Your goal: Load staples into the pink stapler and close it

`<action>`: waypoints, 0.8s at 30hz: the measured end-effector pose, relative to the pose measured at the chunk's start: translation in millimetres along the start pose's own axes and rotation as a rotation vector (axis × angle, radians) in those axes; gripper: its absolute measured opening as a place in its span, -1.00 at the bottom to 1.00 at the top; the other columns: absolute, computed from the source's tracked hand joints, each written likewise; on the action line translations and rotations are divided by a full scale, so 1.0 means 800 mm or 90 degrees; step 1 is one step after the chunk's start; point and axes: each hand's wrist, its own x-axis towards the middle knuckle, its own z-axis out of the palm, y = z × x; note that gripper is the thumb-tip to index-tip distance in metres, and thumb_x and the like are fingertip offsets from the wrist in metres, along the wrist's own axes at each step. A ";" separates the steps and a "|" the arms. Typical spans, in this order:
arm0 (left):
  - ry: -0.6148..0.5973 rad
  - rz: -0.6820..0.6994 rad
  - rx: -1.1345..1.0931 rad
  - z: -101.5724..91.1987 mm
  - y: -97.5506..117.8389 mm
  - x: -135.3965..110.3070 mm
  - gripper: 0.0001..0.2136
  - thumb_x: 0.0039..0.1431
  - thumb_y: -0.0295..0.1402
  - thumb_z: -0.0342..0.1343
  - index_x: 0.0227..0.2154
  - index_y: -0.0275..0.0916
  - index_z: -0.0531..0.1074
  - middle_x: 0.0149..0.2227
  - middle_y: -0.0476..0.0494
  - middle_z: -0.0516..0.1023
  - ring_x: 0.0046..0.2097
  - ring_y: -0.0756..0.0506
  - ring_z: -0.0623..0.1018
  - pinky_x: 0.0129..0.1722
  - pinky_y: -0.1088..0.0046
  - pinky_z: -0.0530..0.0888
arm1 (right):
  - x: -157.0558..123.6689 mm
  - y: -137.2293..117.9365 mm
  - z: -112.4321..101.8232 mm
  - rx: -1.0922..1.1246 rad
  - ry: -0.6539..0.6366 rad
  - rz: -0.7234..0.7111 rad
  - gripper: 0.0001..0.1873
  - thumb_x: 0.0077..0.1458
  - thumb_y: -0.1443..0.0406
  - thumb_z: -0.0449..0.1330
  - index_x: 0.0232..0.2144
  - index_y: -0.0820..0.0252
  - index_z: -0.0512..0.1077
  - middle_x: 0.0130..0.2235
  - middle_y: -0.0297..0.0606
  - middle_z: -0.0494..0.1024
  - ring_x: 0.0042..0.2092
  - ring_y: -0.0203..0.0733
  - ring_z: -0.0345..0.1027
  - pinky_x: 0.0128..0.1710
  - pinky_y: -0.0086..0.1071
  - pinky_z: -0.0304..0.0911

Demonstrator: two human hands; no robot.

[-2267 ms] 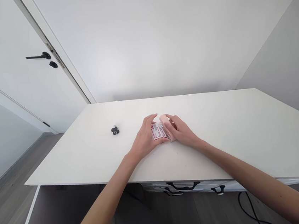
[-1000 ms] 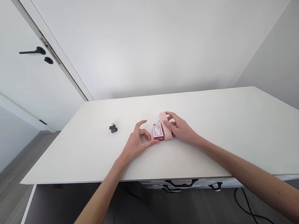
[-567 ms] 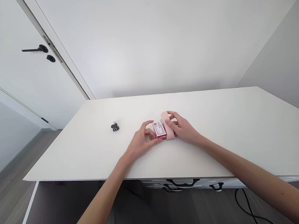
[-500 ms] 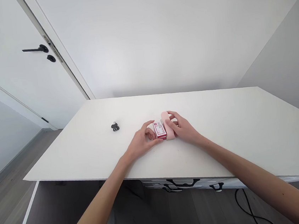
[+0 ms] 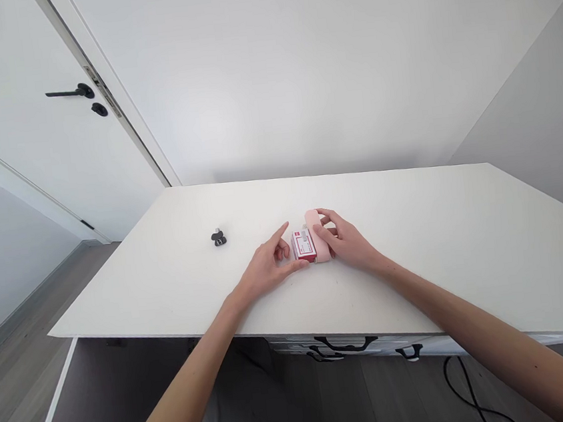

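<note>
A small red and white box (image 5: 304, 245) rests on the white tabletop (image 5: 415, 237). Against its right side stands a pale pink, rounded, flat-looking case (image 5: 318, 237), whose exact kind I cannot make out. My right hand (image 5: 342, 237) grips this pink case, thumb on the near face and fingers behind its right edge. Left of the box, my left hand (image 5: 270, 260) has its index finger and thumb spread apart, the other fingers curled. Its thumb tip lies by the box's near edge; whether it touches is unclear.
A small dark clip-like object (image 5: 218, 238) lies on the left of the tabletop. Below the front edge are drawers with black handles (image 5: 346, 344). A black cable (image 5: 474, 395) lies on the floor at right. The white door (image 5: 6, 79) is at far left.
My left index finger has straightened and moved away from the box. The box's top face is slightly turned. My right hand keeps its hold on the pink case.
</note>
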 end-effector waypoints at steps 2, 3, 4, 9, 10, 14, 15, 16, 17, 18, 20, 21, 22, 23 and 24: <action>0.088 0.008 0.029 -0.006 -0.006 -0.001 -0.19 0.23 -0.05 0.31 0.45 -0.14 0.14 -0.22 -0.01 0.46 -0.20 -0.09 0.46 -0.05 0.31 0.46 | -0.001 -0.001 0.000 0.005 -0.001 0.009 -0.27 0.34 -0.18 0.09 0.37 0.03 0.24 0.14 -0.07 0.47 -0.16 -0.10 0.56 -0.41 -0.34 0.43; 0.157 0.009 0.059 -0.012 -0.011 -0.002 -0.27 0.26 -0.06 0.28 0.41 -0.15 0.20 -0.19 -0.05 0.47 -0.17 -0.11 0.47 0.00 0.28 0.46 | -0.001 -0.002 0.000 0.009 -0.002 0.013 -0.27 0.34 -0.18 0.09 0.37 0.03 0.24 0.14 -0.07 0.47 -0.16 -0.10 0.56 -0.41 -0.34 0.43; 0.238 0.005 0.098 -0.019 -0.016 -0.003 -0.37 0.30 -0.08 0.23 0.35 -0.17 0.27 -0.15 -0.10 0.49 -0.12 -0.13 0.48 0.06 0.24 0.45 | -0.001 -0.003 0.000 0.010 -0.003 0.016 -0.27 0.34 -0.19 0.09 0.37 0.03 0.24 0.14 -0.08 0.47 -0.15 -0.09 0.56 -0.41 -0.34 0.43; 0.438 -0.111 0.336 -0.062 -0.044 -0.026 -0.53 0.33 -0.20 0.12 0.23 -0.25 0.33 0.22 -0.37 0.43 0.29 -0.38 0.34 0.31 -0.07 0.29 | -0.001 -0.004 0.000 0.010 -0.005 0.014 -0.28 0.35 -0.18 0.09 0.38 0.01 0.23 0.16 -0.08 0.46 -0.12 -0.09 0.56 -0.39 -0.33 0.44; 0.423 -0.133 0.370 -0.069 -0.047 -0.032 -0.51 0.31 -0.22 0.12 0.25 -0.26 0.30 0.27 -0.39 0.41 0.34 -0.41 0.29 0.34 -0.12 0.25 | -0.001 -0.005 0.000 0.010 -0.005 0.014 -0.28 0.35 -0.17 0.08 0.37 0.02 0.23 0.16 -0.08 0.46 -0.12 -0.09 0.56 -0.39 -0.33 0.44; 0.349 -0.145 0.453 -0.078 -0.051 -0.053 -0.48 0.32 -0.34 0.03 0.32 -0.28 0.21 0.29 -0.37 0.48 0.41 -0.40 0.28 0.41 -0.20 0.11 | -0.002 -0.005 0.000 0.007 -0.006 0.013 -0.29 0.35 -0.18 0.08 0.37 0.02 0.24 0.15 -0.08 0.46 -0.12 -0.09 0.55 -0.39 -0.33 0.44; 0.340 -0.133 0.469 -0.076 -0.050 -0.056 -0.48 0.32 -0.39 -0.01 0.33 -0.28 0.19 0.28 -0.35 0.50 0.41 -0.38 0.30 0.42 -0.20 0.09 | -0.002 -0.006 0.000 0.007 -0.006 0.013 -0.29 0.35 -0.18 0.08 0.37 0.02 0.24 0.16 -0.08 0.46 -0.12 -0.08 0.55 -0.40 -0.34 0.44; 0.332 -0.118 0.484 -0.074 -0.049 -0.056 -0.47 0.32 -0.45 -0.06 0.34 -0.27 0.18 0.29 -0.32 0.51 0.41 -0.37 0.31 0.44 -0.19 0.07 | -0.002 -0.006 0.001 0.007 -0.006 0.014 -0.28 0.35 -0.18 0.08 0.37 0.01 0.24 0.16 -0.08 0.46 -0.11 -0.08 0.55 -0.40 -0.34 0.44; 0.320 -0.102 0.498 -0.070 -0.047 -0.056 -0.44 0.30 -0.50 -0.09 0.36 -0.28 0.16 0.29 -0.30 0.52 0.41 -0.35 0.32 0.45 -0.18 0.06 | -0.002 -0.006 0.001 0.008 -0.006 0.015 -0.28 0.35 -0.18 0.08 0.37 0.02 0.23 0.16 -0.08 0.46 -0.11 -0.08 0.55 -0.41 -0.35 0.44; 0.304 -0.083 0.509 -0.065 -0.045 -0.054 -0.41 0.28 -0.54 -0.11 0.38 -0.28 0.14 0.29 -0.27 0.52 0.42 -0.33 0.32 0.46 -0.15 0.06 | -0.002 -0.006 0.001 0.008 -0.005 0.016 -0.28 0.35 -0.18 0.08 0.37 0.02 0.23 0.17 -0.08 0.46 -0.11 -0.08 0.55 -0.41 -0.35 0.43; 0.256 -0.043 0.528 -0.054 -0.039 -0.047 -0.34 0.24 -0.60 -0.13 0.42 -0.28 0.11 0.32 -0.24 0.50 0.43 -0.27 0.32 0.48 -0.08 0.07 | -0.002 -0.007 0.001 0.008 -0.007 0.018 -0.29 0.36 -0.18 0.08 0.37 0.02 0.23 0.17 -0.08 0.46 -0.11 -0.09 0.55 -0.41 -0.36 0.43; 0.230 -0.024 0.535 -0.047 -0.036 -0.041 -0.32 0.22 -0.61 -0.13 0.43 -0.29 0.10 0.35 -0.23 0.47 0.44 -0.25 0.31 0.49 -0.04 0.07 | -0.002 -0.007 0.001 0.009 -0.008 0.018 -0.29 0.36 -0.17 0.08 0.37 0.02 0.23 0.17 -0.08 0.46 -0.11 -0.09 0.54 -0.41 -0.36 0.43; 0.204 -0.009 0.541 -0.040 -0.033 -0.035 -0.30 0.21 -0.63 -0.13 0.44 -0.29 0.11 0.37 -0.23 0.44 0.46 -0.22 0.30 0.50 0.00 0.08 | -0.002 -0.007 0.001 0.010 -0.008 0.017 -0.29 0.36 -0.17 0.08 0.37 0.02 0.23 0.17 -0.08 0.45 -0.11 -0.09 0.54 -0.41 -0.37 0.42; 0.184 0.001 0.547 -0.033 -0.029 -0.029 -0.29 0.19 -0.64 -0.13 0.44 -0.29 0.12 0.39 -0.22 0.41 0.47 -0.21 0.28 0.51 0.03 0.08 | -0.002 -0.006 0.001 0.011 -0.009 0.015 -0.29 0.36 -0.17 0.08 0.37 0.02 0.23 0.17 -0.08 0.45 -0.11 -0.09 0.54 -0.41 -0.37 0.42; 0.168 0.008 0.549 -0.026 -0.025 -0.022 -0.28 0.18 -0.65 -0.13 0.44 -0.29 0.12 0.39 -0.21 0.40 0.48 -0.20 0.25 0.51 0.05 0.07 | -0.002 -0.006 0.001 0.012 -0.009 0.015 -0.29 0.36 -0.17 0.08 0.36 0.02 0.23 0.17 -0.08 0.45 -0.11 -0.10 0.54 -0.42 -0.37 0.42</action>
